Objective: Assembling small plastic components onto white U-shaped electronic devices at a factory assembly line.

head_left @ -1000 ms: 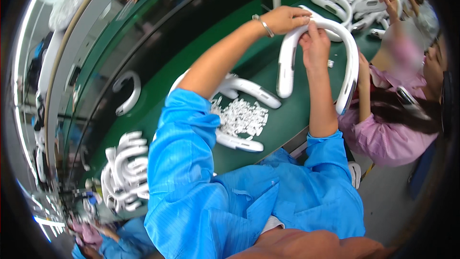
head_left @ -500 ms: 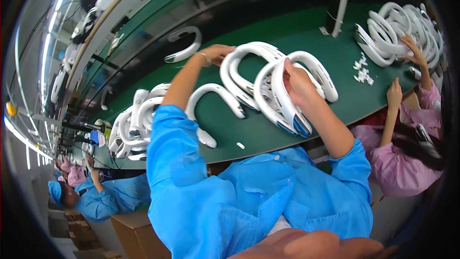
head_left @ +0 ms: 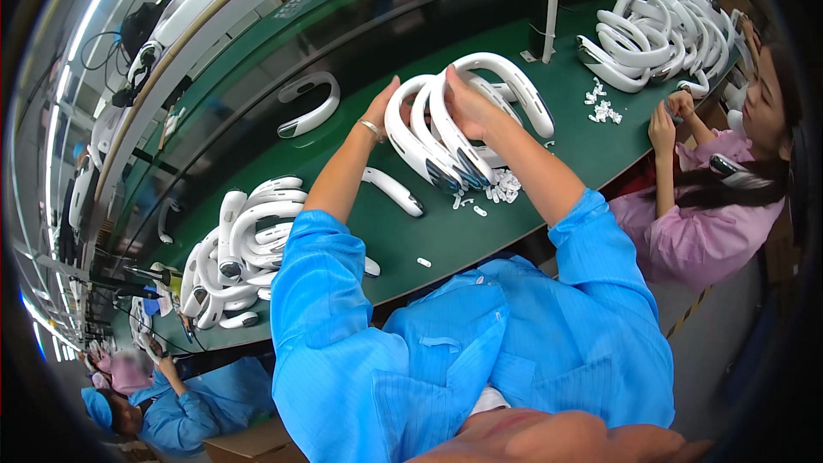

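Observation:
Above the green table, a cluster of white U-shaped neck fans [head_left: 417,139] with dark shiny ends is held tilted between my hands. My left hand [head_left: 377,107] grips the cluster's left outer side, its fingers partly hidden behind the curve. My right hand [head_left: 471,111] is closed around the right side, with the thumb over the upper bend. Another neck fan [head_left: 514,86] shows just behind my right hand. Small white plastic pieces [head_left: 504,187] lie heaped below, beside my right forearm. One more neck fan [head_left: 393,191] lies partly hidden behind my left forearm.
Piles of neck fans stand at the left [head_left: 266,240] and far right [head_left: 660,34]. A single neck fan [head_left: 319,118] lies toward the back. Near a white post [head_left: 550,9] are more small pieces [head_left: 604,111]. A pink-clad co-worker [head_left: 686,206] sits at the right, a blue-clad one [head_left: 197,411] at the left.
My right hand has moved left with its neck fans, bringing them together with those at my left hand. The heap of small pieces has come into sight. The whole view has shifted.

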Motion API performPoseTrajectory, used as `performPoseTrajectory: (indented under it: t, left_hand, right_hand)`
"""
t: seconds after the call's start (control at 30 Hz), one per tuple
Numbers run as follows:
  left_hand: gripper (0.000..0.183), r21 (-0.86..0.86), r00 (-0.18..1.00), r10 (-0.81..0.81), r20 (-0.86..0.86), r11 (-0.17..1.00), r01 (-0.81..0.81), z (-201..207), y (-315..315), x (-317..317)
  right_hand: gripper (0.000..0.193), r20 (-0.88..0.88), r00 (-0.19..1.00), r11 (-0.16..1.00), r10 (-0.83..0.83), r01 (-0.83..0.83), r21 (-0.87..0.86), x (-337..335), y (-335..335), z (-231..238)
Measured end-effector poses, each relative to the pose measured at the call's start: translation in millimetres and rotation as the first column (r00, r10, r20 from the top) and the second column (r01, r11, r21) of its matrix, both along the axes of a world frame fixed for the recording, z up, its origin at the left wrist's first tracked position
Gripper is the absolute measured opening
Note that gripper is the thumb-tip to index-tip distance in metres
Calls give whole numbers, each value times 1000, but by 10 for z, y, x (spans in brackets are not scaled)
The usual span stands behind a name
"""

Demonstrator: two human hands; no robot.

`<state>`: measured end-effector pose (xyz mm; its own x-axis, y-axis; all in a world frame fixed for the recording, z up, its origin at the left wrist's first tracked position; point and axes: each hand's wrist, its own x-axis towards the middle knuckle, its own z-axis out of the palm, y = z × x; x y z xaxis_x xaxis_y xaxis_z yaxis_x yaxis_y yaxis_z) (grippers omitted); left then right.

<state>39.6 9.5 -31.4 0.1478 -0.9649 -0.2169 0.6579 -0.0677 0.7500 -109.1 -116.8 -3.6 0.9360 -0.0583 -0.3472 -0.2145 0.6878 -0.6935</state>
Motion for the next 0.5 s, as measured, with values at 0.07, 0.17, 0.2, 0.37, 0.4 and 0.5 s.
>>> performPoseTrajectory:
  t: [0.07, 0.17, 0.2, 0.37, 0.4, 0.5]
  left_hand:
    - [78, -20, 999, -1, -35, 1000, 1, 9, -68, -50]
    - [79, 10, 998, 47, 37, 999, -47, 81, -227, -97]
    - [79, 13, 998, 52, 36, 999, -52, 33, -268, -51]
    - [75, 85, 978, 102, 184, 989, -119, 166, -529, -56]
    - [71, 100, 976, 78, 202, 990, -100, 263, -584, -73]
    - [55, 211, 929, -90, 360, 977, 13, 863, -926, -319]
  right_hand:
    - [67, -70, 997, 989, -33, 23, -149, -94, -62, 18]
    - [69, -85, 991, 974, -100, 80, -211, -103, -188, -82]
    - [69, -86, 992, 975, -95, 75, -208, -40, -203, -163]
    - [76, 170, 976, 989, -137, 126, 74, 14, -343, -284]
    - [78, 239, 961, 987, -137, 111, 117, -1, -380, -280]
    - [81, 342, 928, 984, -146, 102, 145, -292, -579, 150]
